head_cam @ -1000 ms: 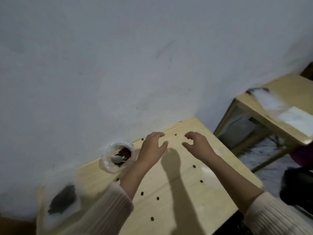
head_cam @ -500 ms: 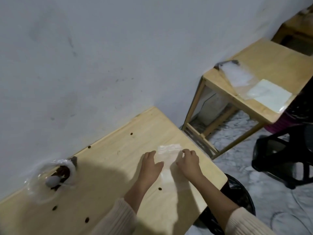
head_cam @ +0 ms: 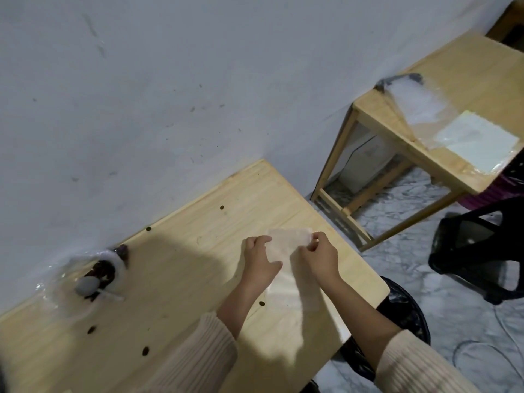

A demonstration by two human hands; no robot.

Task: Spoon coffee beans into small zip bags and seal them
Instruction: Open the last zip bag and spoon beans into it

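Clear and thin, the zip bag (head_cam: 286, 246) lies on the table (head_cam: 181, 251) at lower centre of the head view. We judge its slick walls may cling or slide from our fingers as we part the mouth, and the coffee beans (head_cam: 103, 269) and spoon (head_cam: 86, 285) sit well apart at left, so carried scoops could spill. Our left grip (head_cam: 259, 263) pinches the bag's upper left edge, our right grip (head_cam: 319, 255) its upper right corner; the bag lies between them.
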